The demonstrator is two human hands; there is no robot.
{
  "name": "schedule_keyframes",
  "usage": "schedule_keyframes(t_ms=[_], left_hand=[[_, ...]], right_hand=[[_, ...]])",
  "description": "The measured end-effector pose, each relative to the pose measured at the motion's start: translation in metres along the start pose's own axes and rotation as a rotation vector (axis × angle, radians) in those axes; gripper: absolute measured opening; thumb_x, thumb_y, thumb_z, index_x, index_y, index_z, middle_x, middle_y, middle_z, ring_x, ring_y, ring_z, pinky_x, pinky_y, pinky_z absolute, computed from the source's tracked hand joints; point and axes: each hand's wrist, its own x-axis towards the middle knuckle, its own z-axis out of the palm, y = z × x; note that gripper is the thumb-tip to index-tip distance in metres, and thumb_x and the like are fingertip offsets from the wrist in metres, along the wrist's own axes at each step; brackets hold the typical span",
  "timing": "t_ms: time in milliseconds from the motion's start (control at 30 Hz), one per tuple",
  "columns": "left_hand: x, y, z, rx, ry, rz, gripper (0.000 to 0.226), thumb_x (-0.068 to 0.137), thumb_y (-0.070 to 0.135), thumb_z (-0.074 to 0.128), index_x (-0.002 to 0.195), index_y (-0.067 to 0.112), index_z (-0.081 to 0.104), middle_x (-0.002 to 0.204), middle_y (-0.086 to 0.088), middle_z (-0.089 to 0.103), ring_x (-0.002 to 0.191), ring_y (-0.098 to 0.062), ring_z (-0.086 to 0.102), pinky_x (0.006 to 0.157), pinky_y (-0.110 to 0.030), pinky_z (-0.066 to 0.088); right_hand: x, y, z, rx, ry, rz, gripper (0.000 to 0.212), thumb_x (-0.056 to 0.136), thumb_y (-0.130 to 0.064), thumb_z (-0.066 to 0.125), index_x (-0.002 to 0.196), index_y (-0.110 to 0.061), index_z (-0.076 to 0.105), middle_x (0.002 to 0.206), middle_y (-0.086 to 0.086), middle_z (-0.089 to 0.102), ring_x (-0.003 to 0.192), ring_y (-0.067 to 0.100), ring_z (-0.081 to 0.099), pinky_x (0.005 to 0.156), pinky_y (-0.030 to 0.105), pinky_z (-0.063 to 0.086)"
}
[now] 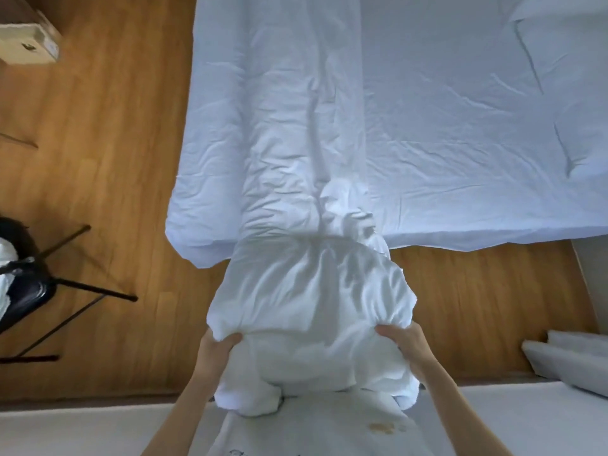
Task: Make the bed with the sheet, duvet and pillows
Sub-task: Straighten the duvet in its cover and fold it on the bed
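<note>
A white duvet (309, 291) hangs bunched between my hands in front of me, and a long strip of it trails up across the bed. My left hand (218, 348) grips its lower left fold. My right hand (406, 340) grips its lower right fold. The bed (460, 133) is covered by a pale, wrinkled sheet and fills the upper middle and right. A pillow corner (556, 8) shows at the top right of the bed.
Wooden floor (108, 159) lies left of the bed and below its edge. A black chair (36, 278) with thin legs stands at the left. A cardboard box (29, 41) sits top left. White folded items (566, 360) lie low right.
</note>
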Motion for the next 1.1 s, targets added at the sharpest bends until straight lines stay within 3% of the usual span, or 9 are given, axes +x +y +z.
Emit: schedule_keyframes(t_ms=[233,367,467,600,700,767,867,1000,1100], left_hand=[[0.046,0.101,0.003,-0.125,-0.072,0.077,0.035,0.083,0.015,0.07,0.116,0.023,0.061,0.099,-0.001,0.071,0.091,-0.023,0.068,0.075,-0.04,0.055],[0.072,0.179,-0.006,-0.184,-0.115,0.127,0.026,0.084,0.018,0.069,0.109,0.021,0.064,0.094,-0.001,0.073,0.089,-0.024,0.07,0.075,-0.04,0.056],[0.09,0.236,-0.012,-0.219,-0.107,0.183,0.023,0.085,0.021,0.067,0.106,0.027,0.064,0.095,0.002,0.073,0.088,-0.019,0.069,0.076,-0.037,0.054],[0.114,0.302,-0.012,-0.239,-0.106,0.224,0.025,0.086,0.021,0.067,0.111,0.021,0.065,0.1,-0.003,0.073,0.092,-0.022,0.069,0.08,-0.039,0.055],[0.141,0.348,-0.007,-0.249,-0.1,0.222,0.025,0.085,0.021,0.067,0.11,0.019,0.067,0.101,-0.005,0.073,0.093,-0.024,0.069,0.083,-0.042,0.055],[0.164,0.38,-0.002,-0.247,-0.078,0.232,0.025,0.085,0.021,0.067,0.109,0.017,0.067,0.1,-0.006,0.073,0.094,-0.025,0.069,0.083,-0.041,0.055],[0.2,0.43,0.012,-0.245,-0.028,0.249,0.024,0.085,0.022,0.068,0.107,0.014,0.068,0.097,-0.005,0.072,0.09,-0.023,0.068,0.078,-0.035,0.054],[0.278,0.509,0.033,-0.27,-0.052,0.116,0.031,0.087,0.034,0.063,0.11,0.013,0.064,0.109,-0.007,0.067,0.082,-0.016,0.064,0.069,-0.027,0.05],[0.343,0.556,0.035,-0.584,-0.16,0.012,0.051,0.09,0.054,0.049,0.12,0.014,0.049,0.118,-0.017,0.053,0.096,-0.029,0.057,0.074,-0.04,0.053]], right_hand=[[0.034,-0.1,0.016,-0.021,0.056,-0.131,0.023,0.077,-0.006,0.074,0.099,-0.009,0.069,0.09,0.014,0.073,0.08,0.032,0.071,0.076,0.047,0.058],[0.04,-0.178,0.028,-0.013,0.049,-0.215,0.017,0.079,-0.008,0.072,0.094,0.0,0.071,0.094,0.029,0.068,0.081,0.047,0.067,0.078,0.055,0.053],[0.049,-0.232,0.037,0.0,0.069,-0.247,0.02,0.08,-0.01,0.071,0.089,0.008,0.07,0.093,0.034,0.066,0.079,0.047,0.067,0.075,0.047,0.053],[0.064,-0.299,0.045,0.059,0.127,-0.277,0.013,0.08,-0.009,0.069,0.091,-0.002,0.07,0.076,0.013,0.072,0.068,0.03,0.07,0.056,0.029,0.054],[0.085,-0.347,0.046,0.071,0.158,-0.292,0.017,0.079,-0.015,0.07,0.094,-0.005,0.07,0.073,0.01,0.072,0.065,0.027,0.069,0.063,0.03,0.054],[0.101,-0.383,0.047,0.067,0.14,-0.299,0.015,0.081,-0.017,0.068,0.093,-0.007,0.07,0.069,0.006,0.072,0.06,0.02,0.069,0.057,0.023,0.053],[0.133,-0.442,0.048,0.032,0.123,-0.268,0.008,0.084,-0.023,0.066,0.083,-0.015,0.068,0.065,0.0,0.071,0.056,0.012,0.068,0.049,0.015,0.049],[0.212,-0.527,0.047,0.034,0.046,-0.134,0.024,0.089,-0.038,0.06,0.092,-0.016,0.068,0.083,0.007,0.067,0.073,0.021,0.062,0.066,0.026,0.047],[0.285,-0.577,0.037,0.245,0.06,-0.004,0.04,0.089,-0.048,0.058,0.085,-0.008,0.058,0.069,0.012,0.066,0.063,0.025,0.062,0.061,0.029,0.05]])
